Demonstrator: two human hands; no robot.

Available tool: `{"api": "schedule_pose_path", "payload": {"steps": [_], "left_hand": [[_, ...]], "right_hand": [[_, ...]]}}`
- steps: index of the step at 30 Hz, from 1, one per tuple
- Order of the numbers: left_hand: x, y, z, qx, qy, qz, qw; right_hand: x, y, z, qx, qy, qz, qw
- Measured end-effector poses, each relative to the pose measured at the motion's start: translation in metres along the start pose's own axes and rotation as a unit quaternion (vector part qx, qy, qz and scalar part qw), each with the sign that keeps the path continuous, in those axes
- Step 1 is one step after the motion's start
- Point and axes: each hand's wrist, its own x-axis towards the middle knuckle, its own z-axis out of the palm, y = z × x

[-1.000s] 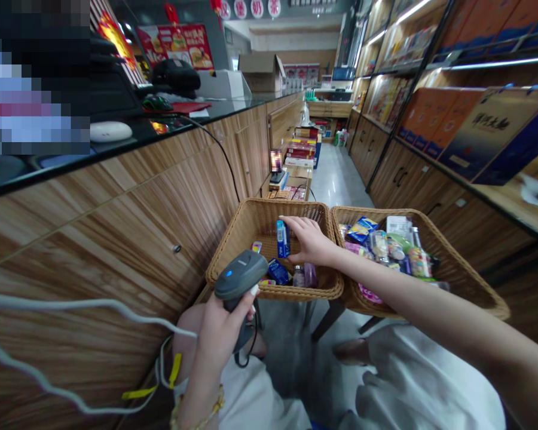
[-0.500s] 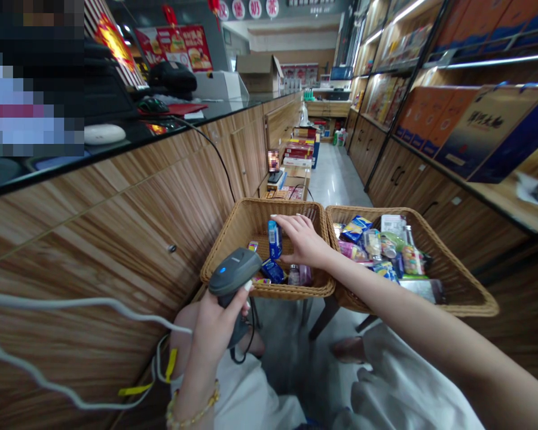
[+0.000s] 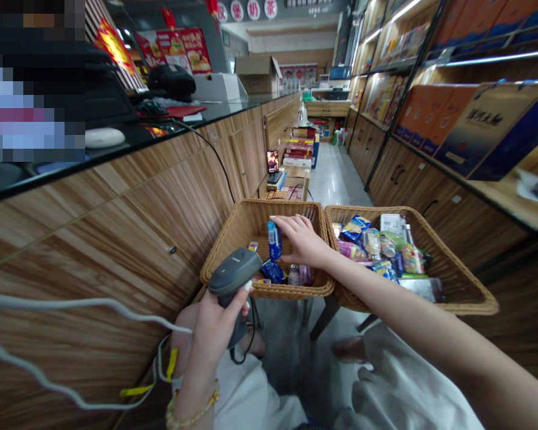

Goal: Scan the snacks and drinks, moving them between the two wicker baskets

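Note:
My left hand (image 3: 219,319) is wrapped round the handle of a dark grey barcode scanner (image 3: 235,269), its head turned toward the left wicker basket (image 3: 226,239). Over that basket my right hand (image 3: 302,239) grips a small blue packet (image 3: 275,240) upright between thumb and fingers, a white barcode label facing the scanner. Below it in the basket lie another blue packet (image 3: 273,272), a small jar (image 3: 293,275) and a purple item (image 3: 305,275). Against its right side stands a second wicker basket (image 3: 470,292), holding several snack packets, jars and a bottle (image 3: 407,236).
A wood-panelled counter (image 3: 116,209) runs along the left, with a white mouse (image 3: 104,138) on top. White cables (image 3: 72,304) cross at lower left. Beyond the baskets, a lit phone (image 3: 273,162) stands by stacked boxes (image 3: 298,152). Shelves with gift boxes (image 3: 484,131) line the right.
The blue light on top of the scanner has gone out. Both hands, the scanner and the blue packet stay almost where they were.

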Motion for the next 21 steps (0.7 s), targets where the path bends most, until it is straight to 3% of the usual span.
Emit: {"api": "schedule_pose_path", "payload": {"steps": [12, 16, 21], "left_hand": [[-0.001, -0.002, -0.002, -0.022, 0.004, -0.010, 1.000], [0.001, -0.010, -0.003, -0.054, 0.000, -0.020, 0.998], [0.004, -0.017, -0.003, -0.066, 0.001, -0.017, 0.998]], "right_hand": [[-0.001, -0.004, -0.009, -0.031, 0.018, 0.017, 0.999], [-0.006, -0.002, -0.031, -0.095, 0.039, 0.049, 0.993], [-0.037, 0.024, -0.075, -0.169, 0.089, 0.161, 0.968]]}}
